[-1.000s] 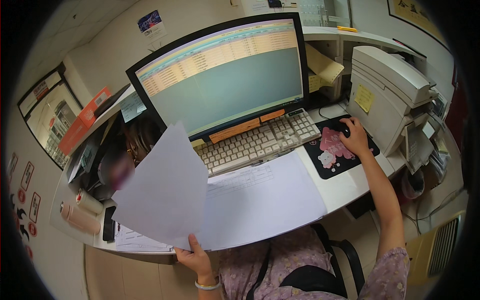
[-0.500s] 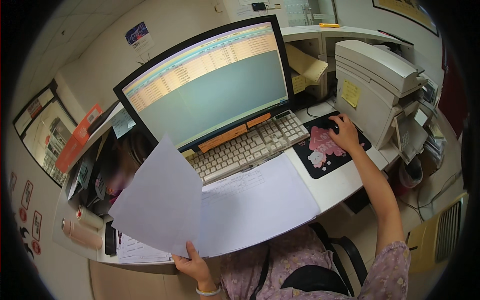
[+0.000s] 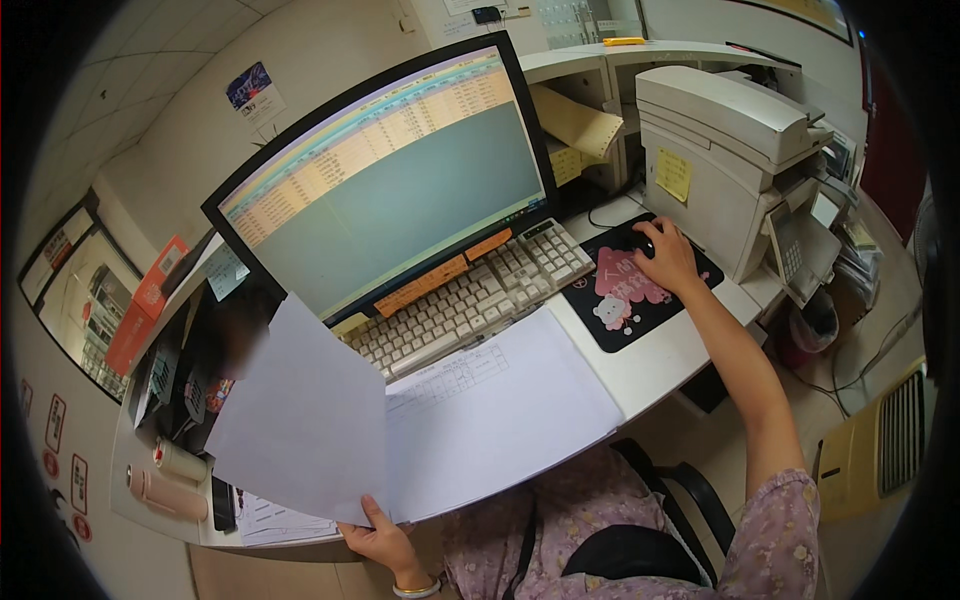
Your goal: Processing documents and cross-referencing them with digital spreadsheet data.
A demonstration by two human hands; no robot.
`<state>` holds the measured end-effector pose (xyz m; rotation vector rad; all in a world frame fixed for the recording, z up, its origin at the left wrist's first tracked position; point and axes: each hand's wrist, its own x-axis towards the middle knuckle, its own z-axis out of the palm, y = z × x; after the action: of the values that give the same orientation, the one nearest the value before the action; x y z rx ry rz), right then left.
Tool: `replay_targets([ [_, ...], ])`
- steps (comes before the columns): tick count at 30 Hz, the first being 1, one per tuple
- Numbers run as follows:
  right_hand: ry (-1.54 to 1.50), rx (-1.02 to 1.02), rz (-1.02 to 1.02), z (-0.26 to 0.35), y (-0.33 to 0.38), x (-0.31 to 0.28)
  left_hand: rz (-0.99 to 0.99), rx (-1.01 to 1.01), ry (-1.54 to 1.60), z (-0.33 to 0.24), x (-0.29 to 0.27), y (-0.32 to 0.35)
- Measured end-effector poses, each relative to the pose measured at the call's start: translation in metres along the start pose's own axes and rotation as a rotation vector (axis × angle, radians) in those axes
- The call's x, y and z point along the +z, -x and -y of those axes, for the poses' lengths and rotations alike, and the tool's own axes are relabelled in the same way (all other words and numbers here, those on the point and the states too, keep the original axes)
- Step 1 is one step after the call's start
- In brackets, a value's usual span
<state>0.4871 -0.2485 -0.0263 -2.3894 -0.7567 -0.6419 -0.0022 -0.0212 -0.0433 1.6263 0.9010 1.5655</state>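
My left hand (image 3: 385, 548) grips a white sheet of paper (image 3: 305, 425) at its near edge, thumb on top. The sheet stands lifted and curved to the left of a paper stack (image 3: 500, 430), whose top page carries a small printed table. My right hand (image 3: 668, 258) rests over a dark computer mouse (image 3: 642, 243), which the fingers mostly hide. Under the mouse lies a black mouse pad (image 3: 622, 330) with a pink design and a white cartoon bear. Between stack and monitor (image 3: 410, 190) sits a beige keyboard (image 3: 465, 308); the lifted sheet comes close to its left end.
A beige office machine (image 3: 700, 180) with a yellow note stands right of the mouse pad. Two bottles (image 3: 168, 492), a black object (image 3: 222, 503) and more papers (image 3: 285, 522) occupy the desk's left end. A chair armrest (image 3: 700, 500) is below the desk's front edge.
The whole view has shifted slightly, so the desk appears further left. The lifted sheet's upper tip has leaned a little left and down. Both hands keep their holds.
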Motion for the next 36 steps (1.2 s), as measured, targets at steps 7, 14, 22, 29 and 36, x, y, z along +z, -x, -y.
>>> replay_targets([
  [7,0.036,0.025,-0.013,-0.001,0.000,0.001,0.000,0.012,-0.026,0.002,-0.001,0.001],
  [14,0.051,0.033,-0.003,0.000,0.000,0.002,-0.024,-0.010,-0.035,-0.003,0.002,0.003],
  [22,0.068,0.035,0.008,-0.002,-0.001,0.003,-0.020,0.001,-0.054,-0.002,0.002,0.004],
  [29,0.049,0.031,-0.006,-0.001,-0.001,0.001,-0.024,0.015,-0.020,0.010,-0.003,0.002],
  [36,0.054,0.029,0.004,0.002,0.000,0.000,-0.020,0.030,-0.042,0.002,0.001,0.002],
])
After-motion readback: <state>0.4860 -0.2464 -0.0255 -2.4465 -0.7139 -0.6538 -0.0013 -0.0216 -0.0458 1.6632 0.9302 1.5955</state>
